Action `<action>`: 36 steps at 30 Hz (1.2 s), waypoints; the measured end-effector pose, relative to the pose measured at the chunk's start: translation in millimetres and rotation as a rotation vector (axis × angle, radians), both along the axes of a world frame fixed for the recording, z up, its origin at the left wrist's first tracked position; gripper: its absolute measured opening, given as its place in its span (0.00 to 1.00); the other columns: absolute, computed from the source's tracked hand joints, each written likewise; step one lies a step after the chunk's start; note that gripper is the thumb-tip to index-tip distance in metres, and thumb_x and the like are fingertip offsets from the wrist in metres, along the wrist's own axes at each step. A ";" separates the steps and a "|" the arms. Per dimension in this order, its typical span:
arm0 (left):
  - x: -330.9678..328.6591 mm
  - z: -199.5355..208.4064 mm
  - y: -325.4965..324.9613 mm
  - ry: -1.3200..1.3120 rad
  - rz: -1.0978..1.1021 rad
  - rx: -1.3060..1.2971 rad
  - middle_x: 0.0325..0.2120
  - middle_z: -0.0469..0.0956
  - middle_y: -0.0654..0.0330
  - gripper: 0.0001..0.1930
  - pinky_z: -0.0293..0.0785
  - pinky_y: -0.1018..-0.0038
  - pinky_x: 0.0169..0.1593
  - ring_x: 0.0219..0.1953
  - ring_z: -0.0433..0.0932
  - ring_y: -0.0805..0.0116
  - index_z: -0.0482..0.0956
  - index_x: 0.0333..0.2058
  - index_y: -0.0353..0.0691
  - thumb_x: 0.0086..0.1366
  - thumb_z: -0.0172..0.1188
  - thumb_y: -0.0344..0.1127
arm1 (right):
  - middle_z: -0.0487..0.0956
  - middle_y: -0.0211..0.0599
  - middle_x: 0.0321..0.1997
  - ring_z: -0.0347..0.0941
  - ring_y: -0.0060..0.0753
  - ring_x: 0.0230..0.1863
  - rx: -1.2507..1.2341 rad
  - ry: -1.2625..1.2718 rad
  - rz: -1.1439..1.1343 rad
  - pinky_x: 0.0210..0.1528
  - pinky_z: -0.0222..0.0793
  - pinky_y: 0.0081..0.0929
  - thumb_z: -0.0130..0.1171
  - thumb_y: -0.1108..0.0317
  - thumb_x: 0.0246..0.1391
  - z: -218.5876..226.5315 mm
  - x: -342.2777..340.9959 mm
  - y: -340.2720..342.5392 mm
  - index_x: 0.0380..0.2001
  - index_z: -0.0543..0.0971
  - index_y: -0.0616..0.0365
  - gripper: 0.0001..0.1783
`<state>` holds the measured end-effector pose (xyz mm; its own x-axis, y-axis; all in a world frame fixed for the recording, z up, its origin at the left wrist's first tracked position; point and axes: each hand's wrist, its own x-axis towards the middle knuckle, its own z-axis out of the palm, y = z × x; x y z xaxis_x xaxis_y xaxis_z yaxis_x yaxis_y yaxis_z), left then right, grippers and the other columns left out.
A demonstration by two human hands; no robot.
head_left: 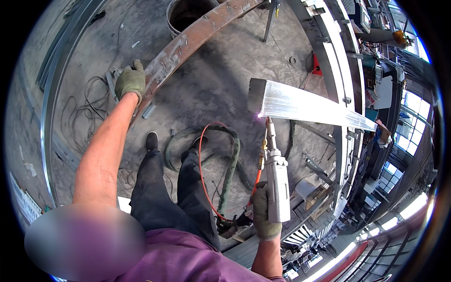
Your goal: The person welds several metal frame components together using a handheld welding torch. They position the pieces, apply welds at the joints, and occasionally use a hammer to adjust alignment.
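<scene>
In my gloved right hand (266, 211) is a silver welding torch (278, 188) with a brass fitting and a narrow nozzle pointing away from me. A small pinkish glow shows at the near corner of a bright, tapered metal beam (305, 104), right by the nozzle tip. An orange-red hose (201, 162) loops from the torch past my legs. Off to the left, my gloved left hand (131, 81) is closed at the edge of a rusty curved steel beam (176, 51); its fingertips are partly hidden.
A bucket (188, 16) stands behind the rusty beam. Thick dark green hose (230, 176) lies around my feet, and thin cables (89, 110) tangle on the floor at left. A long curved metal frame (336, 70) runs down the right side. Metal rails (54, 101) line the left.
</scene>
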<state>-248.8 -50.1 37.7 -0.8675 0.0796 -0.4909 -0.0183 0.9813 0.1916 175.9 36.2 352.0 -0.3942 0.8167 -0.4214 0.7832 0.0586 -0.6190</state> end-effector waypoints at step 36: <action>-2.3 -8.6 -5.4 0.004 -0.005 0.020 0.55 0.84 0.40 0.38 0.77 0.46 0.61 0.59 0.83 0.39 0.85 0.56 0.39 0.79 0.36 0.66 | 0.82 0.42 0.29 0.82 0.51 0.28 0.292 -0.060 0.336 0.30 0.77 0.41 0.72 0.67 0.62 -24.0 -11.8 15.0 0.39 0.84 0.56 0.07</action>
<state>-251.1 -55.5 29.1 -0.8688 0.0942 -0.4861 -0.0125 0.9773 0.2117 164.1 51.2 328.0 -0.6399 0.7356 -0.2222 0.7248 0.4816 -0.4927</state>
